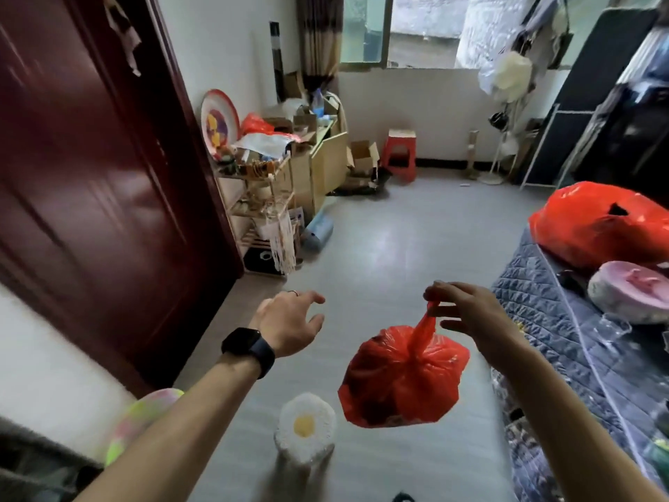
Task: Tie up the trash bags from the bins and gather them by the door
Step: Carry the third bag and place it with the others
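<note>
A small red trash bag [402,378], knotted at the top, hangs in the air above the grey floor. My right hand [467,313] pinches the bag's twisted top strip between thumb and fingers. To the left of the bag, my left hand [289,324] is spread with curled fingers and holds nothing; it wears a ring and a black watch on the wrist. The dark red door [90,182] stands at the left. A bigger red plastic bag [597,226] lies on the bed at the right.
A bed with a blue quilt [564,342] lines the right side. A cluttered shelf unit [260,197], cardboard boxes [362,157] and a red stool [400,154] stand along the left and far walls. A white fuzzy slipper [306,429] is below the bag.
</note>
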A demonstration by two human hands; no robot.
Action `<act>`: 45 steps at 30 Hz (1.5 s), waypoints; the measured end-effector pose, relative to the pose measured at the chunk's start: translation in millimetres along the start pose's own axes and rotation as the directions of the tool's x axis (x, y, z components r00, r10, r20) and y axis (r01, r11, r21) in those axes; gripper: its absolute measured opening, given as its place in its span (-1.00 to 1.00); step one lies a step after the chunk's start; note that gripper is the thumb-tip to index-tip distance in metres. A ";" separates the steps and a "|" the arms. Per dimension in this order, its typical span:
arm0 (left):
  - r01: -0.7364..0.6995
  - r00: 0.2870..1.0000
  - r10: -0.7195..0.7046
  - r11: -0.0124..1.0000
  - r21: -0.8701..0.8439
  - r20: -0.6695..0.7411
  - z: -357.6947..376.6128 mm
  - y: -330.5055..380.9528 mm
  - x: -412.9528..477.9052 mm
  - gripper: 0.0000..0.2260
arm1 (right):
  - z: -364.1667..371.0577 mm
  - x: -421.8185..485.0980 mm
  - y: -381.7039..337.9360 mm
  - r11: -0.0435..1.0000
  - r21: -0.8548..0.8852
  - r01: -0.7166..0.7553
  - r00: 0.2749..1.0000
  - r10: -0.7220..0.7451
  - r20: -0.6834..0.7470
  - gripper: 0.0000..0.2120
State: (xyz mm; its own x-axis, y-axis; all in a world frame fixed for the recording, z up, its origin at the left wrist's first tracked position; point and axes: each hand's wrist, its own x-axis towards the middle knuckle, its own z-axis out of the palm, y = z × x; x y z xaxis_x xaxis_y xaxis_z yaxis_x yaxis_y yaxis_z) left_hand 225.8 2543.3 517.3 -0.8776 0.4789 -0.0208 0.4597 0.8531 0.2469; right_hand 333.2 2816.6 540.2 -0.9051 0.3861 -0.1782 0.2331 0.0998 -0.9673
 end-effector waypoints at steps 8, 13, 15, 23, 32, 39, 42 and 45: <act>0.029 0.999 -0.028 0.998 -0.050 0.024 4.5 40.9 200.4 -0.64 | -65.7 187.4 -15.7 1.000 -0.026 0.005 0.999 -0.004 0.053 -0.71; 0.009 0.999 -0.007 0.999 -0.051 0.031 5.4 56.1 317.9 -0.64 | -105.5 296.5 -27.0 1.000 -0.017 -0.002 1.000 0.002 0.024 -0.72; -0.012 0.999 0.015 0.998 -0.060 0.038 7.7 60.1 357.5 -0.65 | -115.7 330.7 -27.7 1.000 -0.025 -0.012 1.000 0.012 0.012 -0.72; -0.124 0.990 0.127 0.990 -0.063 0.058 27.3 85.1 615.8 -0.66 | -169.1 537.9 -44.7 0.998 -0.035 -0.056 0.992 0.052 -0.114 -0.73; -0.277 0.949 0.286 0.957 -0.082 0.134 33.9 146.8 878.4 -0.61 | -251.9 728.2 -76.7 0.993 0.052 -0.109 0.952 0.119 -0.281 -0.71; -0.363 0.923 0.365 0.931 -0.039 0.123 70.9 225.5 1067.5 -0.61 | -332.5 881.8 -64.5 0.987 0.118 -0.110 0.936 0.143 -0.323 -0.71; -0.383 0.922 0.378 0.921 0.065 0.078 82.4 266.2 1141.7 -0.58 | -381.8 949.9 -60.9 0.983 0.145 -0.109 0.932 0.152 -0.328 -0.71; -0.389 0.921 0.387 0.914 0.118 0.039 84.5 305.7 1208.6 -0.55 | -430.9 1014.2 -65.1 0.981 0.166 -0.104 0.928 0.156 -0.339 -0.70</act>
State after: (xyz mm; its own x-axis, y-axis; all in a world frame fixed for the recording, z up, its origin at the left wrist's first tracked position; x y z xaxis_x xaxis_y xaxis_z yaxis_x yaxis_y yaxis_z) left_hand -682.9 3400.5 485.7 -0.6250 0.7797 0.0388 0.7776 0.6173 0.1194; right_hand -446.6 3596.8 500.1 -0.6831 0.6844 -0.2550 0.2636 -0.0946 -0.9600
